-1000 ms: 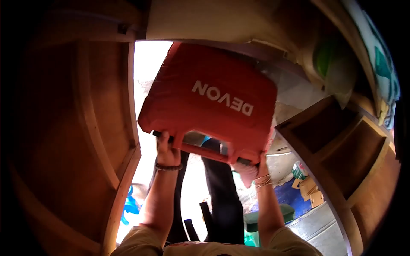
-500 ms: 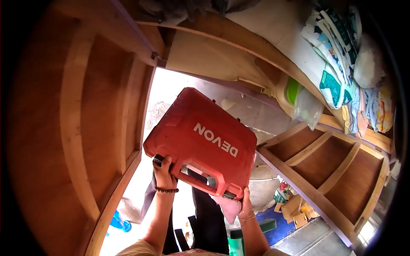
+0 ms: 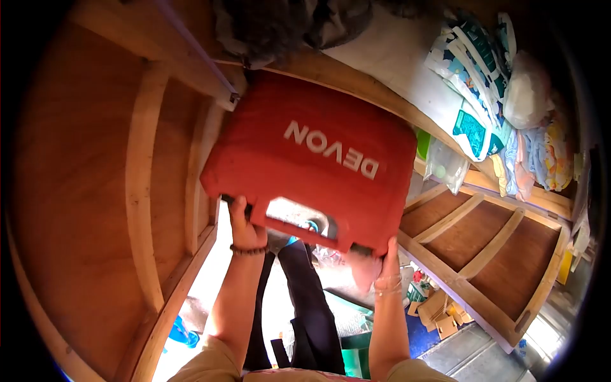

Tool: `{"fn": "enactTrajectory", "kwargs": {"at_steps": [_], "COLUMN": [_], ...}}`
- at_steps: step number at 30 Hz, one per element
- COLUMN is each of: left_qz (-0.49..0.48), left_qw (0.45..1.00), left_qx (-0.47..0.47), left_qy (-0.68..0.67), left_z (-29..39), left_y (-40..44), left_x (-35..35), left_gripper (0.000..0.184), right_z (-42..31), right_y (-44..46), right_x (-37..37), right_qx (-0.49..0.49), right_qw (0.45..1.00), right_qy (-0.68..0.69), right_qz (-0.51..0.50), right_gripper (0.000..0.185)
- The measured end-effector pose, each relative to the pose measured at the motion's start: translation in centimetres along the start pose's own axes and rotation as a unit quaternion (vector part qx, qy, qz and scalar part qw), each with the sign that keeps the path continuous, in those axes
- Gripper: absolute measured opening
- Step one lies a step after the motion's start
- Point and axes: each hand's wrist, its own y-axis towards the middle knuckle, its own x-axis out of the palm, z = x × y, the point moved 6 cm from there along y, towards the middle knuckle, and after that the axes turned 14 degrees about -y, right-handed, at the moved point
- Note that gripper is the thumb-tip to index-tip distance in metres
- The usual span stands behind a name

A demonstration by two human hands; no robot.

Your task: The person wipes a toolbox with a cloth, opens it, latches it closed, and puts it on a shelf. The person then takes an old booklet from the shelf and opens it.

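A red tool case [image 3: 318, 156] with white DEVON lettering, upside down from my view, fills the middle of the head view. My left hand [image 3: 247, 228], a beaded bracelet at its wrist, grips the near edge at the left latch, thumb on top. At the near right corner, by the other latch, my right hand [image 3: 380, 266] holds the case, its fingers partly hidden underneath. The case's far edge lies at the front of the cabinet opening, just under a wooden shelf [image 3: 356, 95]. Through the slot of its carrying handle I see the floor.
Open wooden cabinet doors stand at the left [image 3: 102, 165] and the right [image 3: 458, 254]. Folded cloths [image 3: 541, 156] and printed bags [image 3: 474, 83] lie on the upper shelf. Cardboard boxes [image 3: 439, 312] and a green container [image 3: 356, 356] are on the floor below.
Both hands have lifted the tool case up and forward, into the cabinet opening. It now covers most of the lower compartment and tilts less. The head view has shifted slightly.
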Motion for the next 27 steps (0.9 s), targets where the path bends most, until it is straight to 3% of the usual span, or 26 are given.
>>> {"fn": "enactTrajectory", "kwargs": {"at_steps": [3, 5, 7, 9, 13, 14, 19, 23, 25, 27], "left_qz": [-0.01, -0.026, -0.029, 0.026, 0.036, 0.032, 0.089, 0.009, 0.018, -0.056], "left_qw": [0.999, 0.999, 0.998, 1.0, 0.997, 0.997, 0.992, 0.993, 0.993, 0.988], "left_qx": [0.038, 0.023, 0.004, -0.005, -0.047, -0.064, -0.088, -0.107, -0.092, -0.138], "left_qy": [0.03, -0.039, -0.054, -0.014, -0.043, -0.04, -0.012, -0.049, -0.067, -0.044], "left_z": [-1.3, -2.4, -3.9, -5.2, -6.9, -7.0, -7.4, -7.9, -8.6, -9.2], "left_y": [4.5, 7.2, 10.4, 12.8, 13.4, 13.4, 13.8, 15.7, 17.2, 20.5], "left_x": [1.8, 3.3, 3.1, 2.9, 2.1, 1.5, -1.1, 1.0, 2.5, 2.8], "left_gripper": [0.044, 0.042, 0.04, 0.038, 0.036, 0.035, 0.032, 0.03, 0.026, 0.022], "right_z": [-2.5, -7.0, -7.3, -8.7, -5.0, -4.5, -1.6, -3.3, -5.2, -7.5], "right_y": [4.4, 4.5, 8.6, 9.4, 15.4, 15.6, 17.5, 20.2, 21.9, 23.8], "right_x": [2.0, 7.1, 7.2, 10.2, 7.3, 7.0, 6.9, 6.3, 6.3, 7.1], "right_qx": [-0.029, -0.034, -0.018, 0.015, -0.004, -0.051, -0.029, -0.062, -0.099, -0.2], "right_qw": [0.997, 0.986, 0.976, 0.919, 0.951, 0.971, 0.988, 0.996, 0.993, 0.979], "right_qy": [0.062, 0.106, 0.136, 0.252, 0.209, 0.138, 0.096, 0.004, -0.057, -0.034], "right_qz": [-0.047, -0.124, -0.167, -0.303, -0.226, -0.189, -0.117, -0.06, -0.034, -0.024], "right_gripper": [0.058, 0.059, 0.061, 0.06, 0.064, 0.067, 0.062, 0.05, 0.057, 0.057]}}
